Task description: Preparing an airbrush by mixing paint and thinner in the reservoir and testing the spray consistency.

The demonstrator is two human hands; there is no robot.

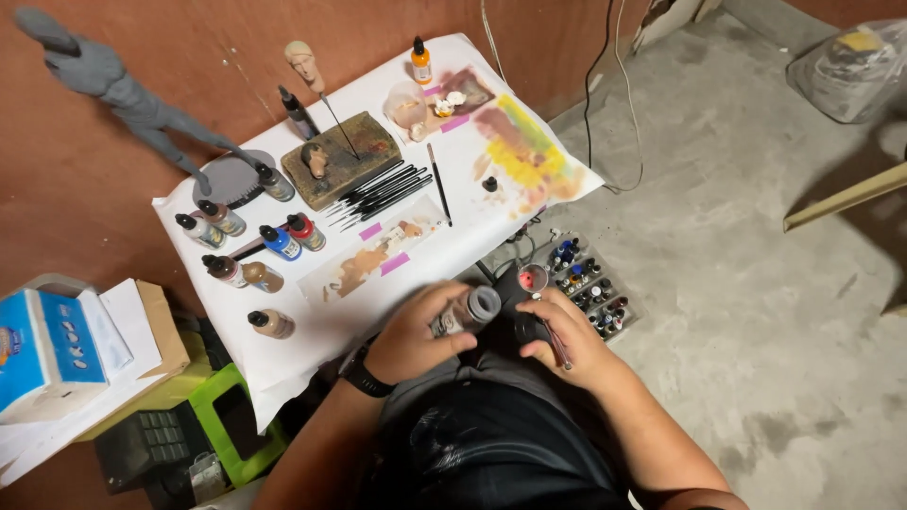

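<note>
Work surface: a white paper sheet [283, 349] covers the table and carries paint smears in yellow, tan and pink, so colour testing looks well under way.

Figure: a grey unpainted humanoid figure on a round base [132, 104] stands at the far left corner. No colour shows on it; judged from this, its painting is not yet done.

Block: a brown rectangular foam block [340, 156] holds a flesh-toned sculpted head on a wire [302, 61], already tinted.

Tray: a clear tray of small paint bottles [590, 283] sits on the floor beside the table.

Brushes: a row of black-handled brushes [383, 189] lies near the block, untouched.

Bottles: several capped dropper bottles [250, 236] lie along the left side of the sheet.

Left hand [411, 335]: fingers clamped around a small clear dropper bottle with a grey cap [468, 310], held tilted over the lap, just beside the airbrush.

Right hand [572, 345]: fingers closed on a black airbrush with a red-stained cup [531, 293]. Loading of paint appears in hand.
</note>
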